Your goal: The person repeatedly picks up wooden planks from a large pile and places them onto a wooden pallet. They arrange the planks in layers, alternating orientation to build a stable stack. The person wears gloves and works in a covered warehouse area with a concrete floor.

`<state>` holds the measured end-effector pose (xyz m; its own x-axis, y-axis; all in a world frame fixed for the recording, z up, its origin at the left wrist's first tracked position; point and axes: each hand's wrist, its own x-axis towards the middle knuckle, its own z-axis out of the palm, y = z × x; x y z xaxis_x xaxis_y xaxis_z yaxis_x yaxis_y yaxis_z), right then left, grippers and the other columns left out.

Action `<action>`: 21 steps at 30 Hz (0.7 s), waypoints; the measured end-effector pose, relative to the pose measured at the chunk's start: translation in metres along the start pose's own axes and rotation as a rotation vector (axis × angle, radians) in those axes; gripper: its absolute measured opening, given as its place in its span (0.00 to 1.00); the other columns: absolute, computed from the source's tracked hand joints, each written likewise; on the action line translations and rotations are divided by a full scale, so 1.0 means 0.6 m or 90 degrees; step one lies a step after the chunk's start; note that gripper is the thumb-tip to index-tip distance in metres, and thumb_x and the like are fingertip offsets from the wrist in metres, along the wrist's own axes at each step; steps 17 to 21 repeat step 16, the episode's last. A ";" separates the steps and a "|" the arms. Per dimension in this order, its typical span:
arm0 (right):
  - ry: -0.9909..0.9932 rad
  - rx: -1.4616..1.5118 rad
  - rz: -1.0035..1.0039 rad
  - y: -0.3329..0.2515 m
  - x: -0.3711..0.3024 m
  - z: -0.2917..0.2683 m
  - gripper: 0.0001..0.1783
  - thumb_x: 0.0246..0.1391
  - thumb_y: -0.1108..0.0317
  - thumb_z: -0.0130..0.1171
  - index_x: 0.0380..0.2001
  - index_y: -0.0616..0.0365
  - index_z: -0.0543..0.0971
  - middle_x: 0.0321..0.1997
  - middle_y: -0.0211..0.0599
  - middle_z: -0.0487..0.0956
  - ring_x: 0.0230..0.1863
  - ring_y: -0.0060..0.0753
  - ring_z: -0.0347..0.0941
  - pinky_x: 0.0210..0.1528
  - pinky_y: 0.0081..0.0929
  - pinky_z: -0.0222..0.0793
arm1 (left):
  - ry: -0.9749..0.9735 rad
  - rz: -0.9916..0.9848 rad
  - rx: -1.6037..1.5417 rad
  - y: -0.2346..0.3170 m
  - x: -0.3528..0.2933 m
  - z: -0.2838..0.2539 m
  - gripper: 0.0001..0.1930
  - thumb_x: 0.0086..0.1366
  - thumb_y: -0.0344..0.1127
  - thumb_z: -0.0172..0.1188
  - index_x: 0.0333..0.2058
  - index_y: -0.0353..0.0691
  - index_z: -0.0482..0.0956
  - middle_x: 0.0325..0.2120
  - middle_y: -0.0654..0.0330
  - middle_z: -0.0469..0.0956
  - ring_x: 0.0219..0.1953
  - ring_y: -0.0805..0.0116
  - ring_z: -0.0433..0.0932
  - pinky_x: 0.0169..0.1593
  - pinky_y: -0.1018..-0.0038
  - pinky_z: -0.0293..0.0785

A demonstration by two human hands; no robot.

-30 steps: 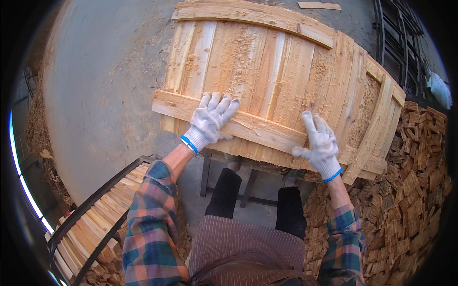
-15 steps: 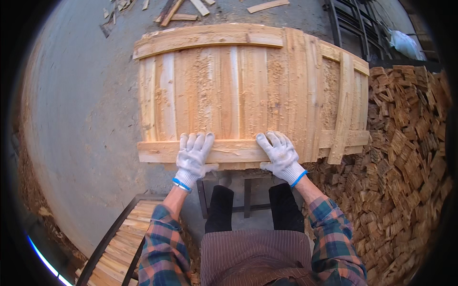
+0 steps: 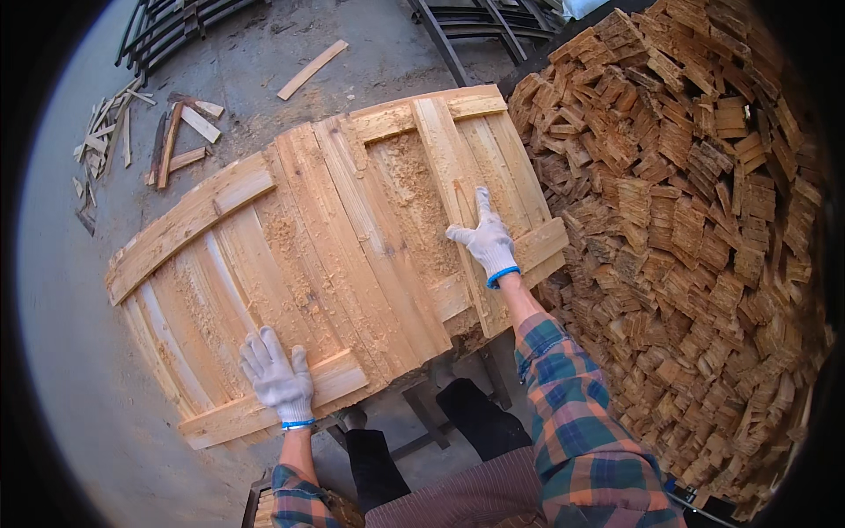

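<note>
A large wooden panel [image 3: 334, 273] of side-by-side planks lies before me, dusted with wood shavings [image 3: 290, 238]. My left hand [image 3: 279, 374], in a white knit glove with a blue cuff, lies over the near-left crosspiece [image 3: 207, 424], its fingers stretched onto the planks. My right hand [image 3: 486, 239], gloved the same way, has thumb and forefinger spread over a loose-looking board [image 3: 451, 167] set across the right part of the panel. Its other fingers are partly tucked from sight. A second crosspiece [image 3: 198, 220] runs along the far-left edge.
A big heap of short wood pieces [image 3: 678, 264] rises against the right side. Wood scraps [image 3: 176, 141] and a single slat [image 3: 312, 70] lie on the concrete floor [image 3: 79, 290] beyond the panel. Dark metal frames [image 3: 484, 35] stand farther back. Metal legs [image 3: 422, 414] show under the panel.
My view has turned toward the right. My right hand has left the near crosspiece and moved right to the board across the panel. My left hand remains at the near-left crosspiece.
</note>
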<state>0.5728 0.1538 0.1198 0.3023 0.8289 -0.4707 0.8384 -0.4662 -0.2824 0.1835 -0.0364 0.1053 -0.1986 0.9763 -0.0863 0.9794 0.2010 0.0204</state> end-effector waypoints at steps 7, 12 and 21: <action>-0.018 -0.045 -0.107 -0.118 -0.028 0.085 0.47 0.60 0.46 0.54 0.75 0.46 0.45 0.56 0.59 0.72 0.54 0.58 0.72 0.57 0.46 0.68 | 0.001 0.010 0.010 -0.010 0.011 -0.006 0.36 0.65 0.53 0.54 0.66 0.38 0.63 0.66 0.43 0.60 0.69 0.39 0.55 0.70 0.46 0.49; -0.013 -0.010 -0.138 -0.039 -0.048 0.029 0.42 0.62 0.47 0.52 0.74 0.46 0.50 0.61 0.53 0.69 0.57 0.56 0.68 0.62 0.46 0.62 | -0.029 0.025 0.014 0.013 0.009 -0.001 0.36 0.67 0.54 0.52 0.67 0.38 0.60 0.67 0.44 0.59 0.69 0.40 0.54 0.71 0.48 0.46; 0.111 0.150 -0.126 0.091 -0.221 -0.074 0.39 0.62 0.48 0.53 0.72 0.43 0.55 0.61 0.52 0.72 0.59 0.57 0.69 0.61 0.45 0.65 | -0.080 0.054 0.000 0.110 0.057 0.024 0.38 0.69 0.56 0.48 0.69 0.37 0.56 0.69 0.46 0.55 0.71 0.42 0.49 0.72 0.50 0.40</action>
